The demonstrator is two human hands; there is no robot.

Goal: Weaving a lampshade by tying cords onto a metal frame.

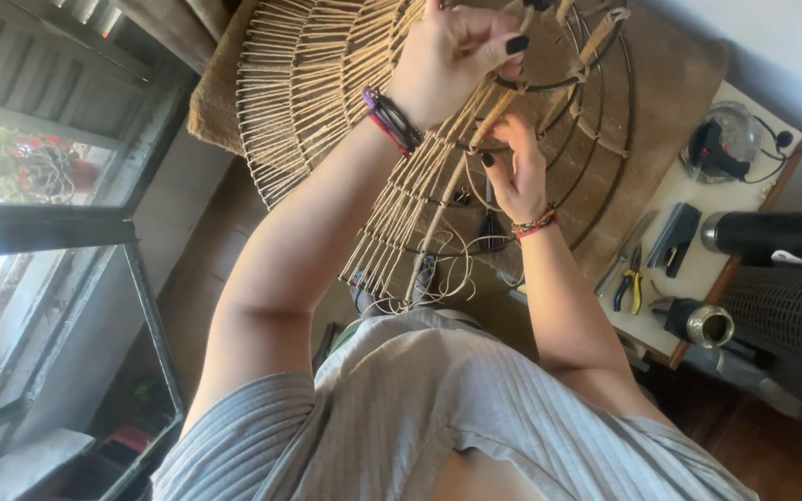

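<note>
Here, a large round dark wire frame wrapped with tan cord (327, 102) leans across the middle of the view, with loose cord ends hanging in a tangle near the person's lap. The left hand (452, 56) rests on the upper part of the frame, its fingers (503, 46) closed, pinching a cord against a wire ring. Just below, the right hand (517, 172) has its fingers curled around a strand at the frame. Further right, a pale worktop (698, 190) carries yellow-handled pliers (631, 283) and a black stapler (672, 237).
</note>
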